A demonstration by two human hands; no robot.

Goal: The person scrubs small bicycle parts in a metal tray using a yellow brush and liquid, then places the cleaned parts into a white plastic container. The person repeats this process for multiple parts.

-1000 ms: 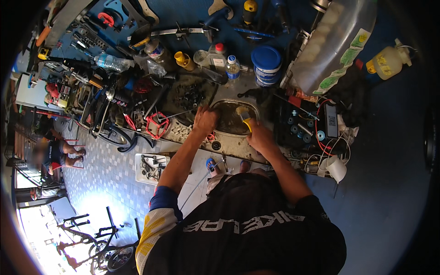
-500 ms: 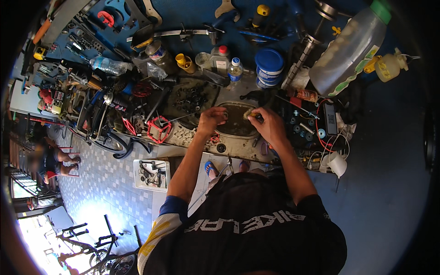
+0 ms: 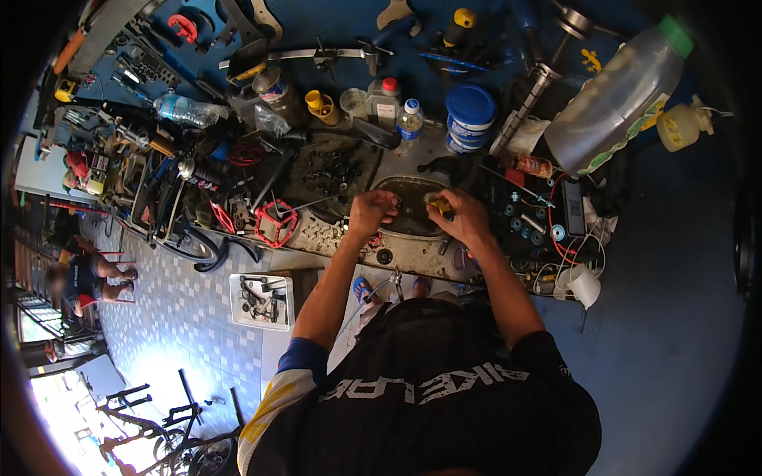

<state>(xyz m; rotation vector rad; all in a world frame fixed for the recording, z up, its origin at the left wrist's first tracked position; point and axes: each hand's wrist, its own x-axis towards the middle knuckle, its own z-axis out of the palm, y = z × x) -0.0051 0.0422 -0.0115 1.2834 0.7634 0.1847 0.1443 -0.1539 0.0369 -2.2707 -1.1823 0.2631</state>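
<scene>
Over a shallow tray of dark liquid (image 3: pixel 413 218) on the workbench, both my hands work close together. My right hand (image 3: pixel 467 216) is closed around a small brush (image 3: pixel 445 211) with a yellow and black handle; its pale bristle end points toward the left hand. Fingers pinched, my left hand (image 3: pixel 371 213) is at the tray's left side. Whatever it grips is a small part, too hidden by the fingers to name. A red bicycle pedal (image 3: pixel 275 224) lies on the bench left of that hand.
Small dark parts (image 3: pixel 329 170) lie on a mat behind my left hand. Bottles and a blue tub (image 3: pixel 470 117) line the back. To the right are bolts, cables, a phone (image 3: pixel 572 208) and a white cup (image 3: pixel 583 285). A white bin of parts (image 3: pixel 262 302) stands lower left. Someone sits far left.
My right hand has turned slightly, showing more of the brush's yellow handle. The left hand has shifted a little to the right.
</scene>
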